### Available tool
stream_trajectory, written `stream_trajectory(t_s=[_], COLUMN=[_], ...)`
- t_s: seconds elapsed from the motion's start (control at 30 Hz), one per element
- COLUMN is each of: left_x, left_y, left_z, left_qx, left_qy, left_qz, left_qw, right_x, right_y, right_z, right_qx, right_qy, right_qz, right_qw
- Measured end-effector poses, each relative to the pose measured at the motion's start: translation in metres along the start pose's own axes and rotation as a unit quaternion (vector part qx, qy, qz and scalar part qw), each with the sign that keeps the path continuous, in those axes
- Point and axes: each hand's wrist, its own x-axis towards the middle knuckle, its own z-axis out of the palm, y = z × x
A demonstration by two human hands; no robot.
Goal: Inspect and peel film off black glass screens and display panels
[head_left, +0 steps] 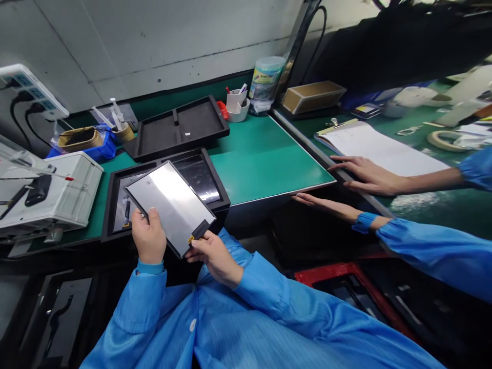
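A flat display panel point(169, 205) with a silvery back and dark edges is held tilted in front of me. My left hand point(149, 236) grips its left edge, thumb on the silvery face. At the lower right corner, by a black strip and a small yellow-orange flex connector point(191, 239), my right hand point(215, 256) pinches the panel. Beneath and behind it lies a black tray point(226, 197) with dark glossy panels in its compartments. The fingers under the panel are hidden.
Another black tray point(196, 123) sits farther back. A white instrument box point(73, 189) stands at the left; a pen cup point(237, 105) and a plastic jar point(266, 82) are at the back. A co-worker's hands point(369, 174) reach in from the right near a clipboard point(380, 146).
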Motion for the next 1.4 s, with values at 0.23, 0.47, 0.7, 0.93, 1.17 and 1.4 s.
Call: stream_trajectory(t_s=[0.23, 0.47, 0.7, 0.93, 1.17, 1.4], left_x=[0.0, -0.007, -0.067, -0.125, -0.129, -0.136], left_y=[-0.004, 0.01, -0.003, -0.078, -0.163, -0.191], left_z=[0.02, 0.035, 0.026, 0.03, 0.01, 0.0], left_qx=[-0.07, -0.181, -0.214, -0.089, 0.139, 0.194], left_qy=[-0.059, -0.16, -0.449, -0.516, -0.468, -0.507], left_qz=[-0.06, -0.087, -0.206, -0.266, -0.305, -0.275], left_qw=[0.994, 0.966, 0.843, 0.809, 0.818, 0.794], right_x=[-0.009, -0.015, -0.028, -0.025, -0.019, -0.011], right_y=[-0.022, -0.038, -0.092, -0.146, -0.165, -0.004], right_z=[-0.008, -0.02, -0.057, -0.115, -0.17, -0.126], right_qx=[0.042, 0.05, 0.037, -0.009, -0.167, -0.416], right_qy=[-0.007, 0.045, 0.173, 0.303, 0.359, 0.166], right_qz=[-0.041, -0.097, -0.231, -0.293, -0.201, -0.015], right_qw=[0.998, 0.993, 0.957, 0.907, 0.896, 0.894])
